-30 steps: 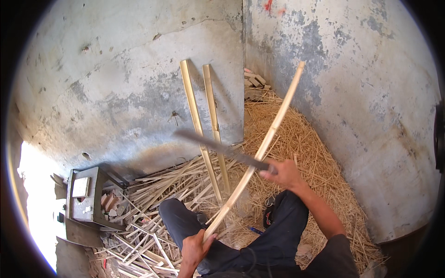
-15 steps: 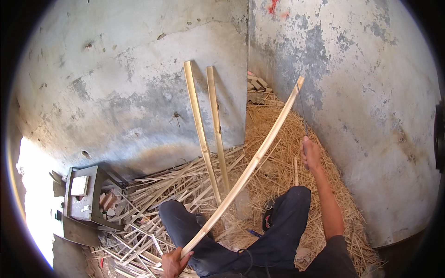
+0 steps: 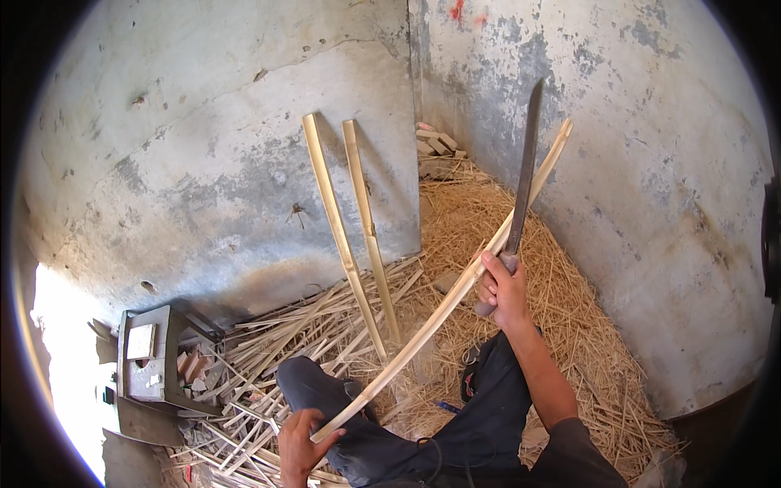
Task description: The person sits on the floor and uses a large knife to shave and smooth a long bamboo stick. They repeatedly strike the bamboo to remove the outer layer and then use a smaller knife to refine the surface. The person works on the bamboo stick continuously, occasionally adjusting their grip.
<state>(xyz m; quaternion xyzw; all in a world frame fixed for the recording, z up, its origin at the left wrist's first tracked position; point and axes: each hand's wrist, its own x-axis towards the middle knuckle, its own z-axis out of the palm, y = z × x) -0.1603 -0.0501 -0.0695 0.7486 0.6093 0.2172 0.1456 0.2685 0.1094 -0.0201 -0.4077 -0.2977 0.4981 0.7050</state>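
Note:
A long, pale split bamboo strip slants across my lap, its far end raised toward the right-hand wall. Its near end sits between the thumb and fingers of my left hand. My right hand is closed around the handle of a long, dark-bladed machete, held upright with the tip away from me. The blade crosses the strip's upper part, and my right thumb and fingers are up against the strip's side. Whether those fingers also grip the strip, I cannot tell.
Two bamboo strips, a left one and a right one, lean against the grey wall. Thin offcuts lie at left, straw-like shavings at right. A dark box-like stand is at far left; bricks lie in the corner.
My right hand has come nearer along the strip, and the machete's flat side now shows. The strip's far end has swung right. My left hand's fingers have loosened and shifted on the near end.

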